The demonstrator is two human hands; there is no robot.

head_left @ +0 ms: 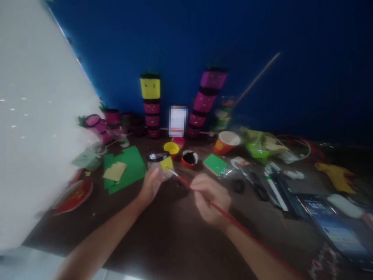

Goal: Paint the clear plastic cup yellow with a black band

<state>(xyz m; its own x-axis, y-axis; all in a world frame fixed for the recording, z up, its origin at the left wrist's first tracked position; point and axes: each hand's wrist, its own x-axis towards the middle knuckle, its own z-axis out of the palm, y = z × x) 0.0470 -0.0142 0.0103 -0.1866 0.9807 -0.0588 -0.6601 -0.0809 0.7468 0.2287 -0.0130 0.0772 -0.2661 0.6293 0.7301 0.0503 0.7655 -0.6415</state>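
Note:
My left hand (151,183) is closed around a small clear plastic cup (159,158) with a dark rim and a yellow patch on its side. Held in my right hand (212,197) is a paintbrush (183,180) with a long red handle. Its bristles meet the yellow patch, or come very near it; blur hides the exact contact. Just behind the cup stands a yellow paint pot (171,149). To the right of it is an orange-red container (189,160) with black paint inside and a pale, stained rim.
Stacked painted cups with faces, one yellow-topped (150,88) and one purple (208,91), stand at the back. Green paper (131,171) and a red lid (76,197) lie left. A paper cup (227,142), scissors (258,188), phone (332,225) and yellow glue gun (335,175) are right.

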